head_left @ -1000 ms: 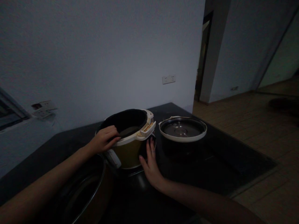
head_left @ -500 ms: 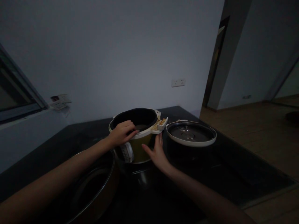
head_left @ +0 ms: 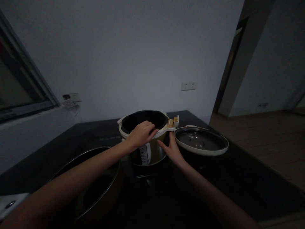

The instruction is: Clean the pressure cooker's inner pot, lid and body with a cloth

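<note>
A yellow-and-white electric cooker [head_left: 152, 152] stands lidless on a dark counter [head_left: 238, 178], its black inner pot visible. My left hand [head_left: 141, 135] grips the near rim of the cooker, fingers curled over the edge. My right hand [head_left: 170, 149] lies flat against the cooker's right side, fingers apart. The control panel faces me between the two hands. The cooker's lid [head_left: 201, 140] lies upside down just right of it, close to my right hand.
A large dark metal bowl [head_left: 95, 181] sits at the near left under my left forearm. Wall sockets [head_left: 188, 86] are behind the counter, a window frame [head_left: 26, 95] at left. A wooden floor and doorway lie to the right.
The cooker has turned so its control panel now faces me. My left hand slid along the rim, my right followed the side. The camera shifted right.
</note>
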The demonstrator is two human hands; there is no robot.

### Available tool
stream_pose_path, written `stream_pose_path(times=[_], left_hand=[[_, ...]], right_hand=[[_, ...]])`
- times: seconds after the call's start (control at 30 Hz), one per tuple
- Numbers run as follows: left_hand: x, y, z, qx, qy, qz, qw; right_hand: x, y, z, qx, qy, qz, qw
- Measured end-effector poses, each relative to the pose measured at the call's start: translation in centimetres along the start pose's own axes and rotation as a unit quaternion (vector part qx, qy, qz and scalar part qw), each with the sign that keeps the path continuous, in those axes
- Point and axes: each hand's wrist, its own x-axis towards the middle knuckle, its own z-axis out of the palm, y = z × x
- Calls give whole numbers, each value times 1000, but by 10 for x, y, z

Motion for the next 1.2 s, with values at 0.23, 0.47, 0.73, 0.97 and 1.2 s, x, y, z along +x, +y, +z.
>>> stream_pose_path(times=[0.23, 0.47, 0.73, 0.97, 1.2], left_hand=[[14, 23, 0, 57, -31, -49, 997], [37, 48, 3, 118, -30, -47, 991], [56, 62, 15, 87, -32, -97, 991], [73, 59, 26, 67, -40, -151, 985], [83, 59, 37, 55, -31, -205, 977]], right_hand=[[-54, 0, 8, -6, -46, 58, 997], [-56, -2, -2, 5, -31, 70, 997], [-43, 5, -14, 26, -4, 68, 997], [-55, 2, -11, 42, -40, 82, 995], [-52, 15, 2, 36, 12, 56, 998]])
